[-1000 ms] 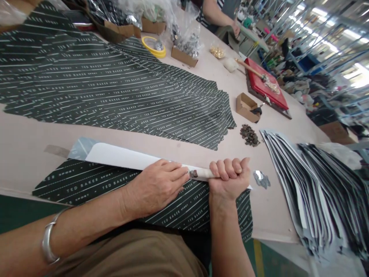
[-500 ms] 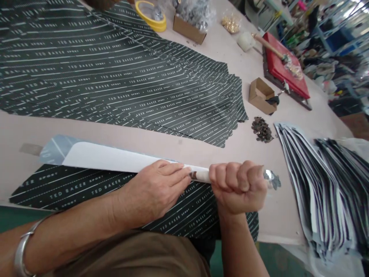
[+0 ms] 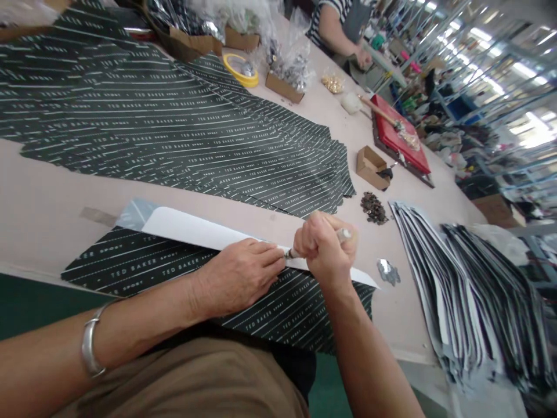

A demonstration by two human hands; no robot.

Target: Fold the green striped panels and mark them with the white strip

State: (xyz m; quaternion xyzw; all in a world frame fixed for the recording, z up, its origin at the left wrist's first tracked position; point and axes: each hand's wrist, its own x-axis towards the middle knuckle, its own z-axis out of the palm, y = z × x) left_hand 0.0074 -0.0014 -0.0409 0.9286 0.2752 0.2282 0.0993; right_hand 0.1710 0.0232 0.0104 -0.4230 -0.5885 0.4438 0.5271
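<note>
My left hand [image 3: 246,273] lies with its fingers stretched out over a white strip [image 3: 191,225] and the dark fabric printed with white lettering [image 3: 274,313] beneath it. Its fingertips are beside the working end of an awl-like tool [image 3: 345,234] with a pale handle. My right hand [image 3: 324,244] is wrapped around that handle in a fist. The handle's end sticks out past the thumb side, and the tool slants down to the strip. What exactly the tip touches is hidden by the fingers.
Behind lies a large spread of the same printed fabric [image 3: 187,133]. To the right are dark small parts [image 3: 373,208], silvery pieces [image 3: 388,272], a cardboard box [image 3: 369,168], a red pad [image 3: 398,136] and stacked strips [image 3: 439,278]. A co-worker's arm [image 3: 335,29] shows at the back.
My right fist has turned, and the tool now slants more steeply to the strip. My left hand stays on the strip. The head view has shifted, showing more of the room.
</note>
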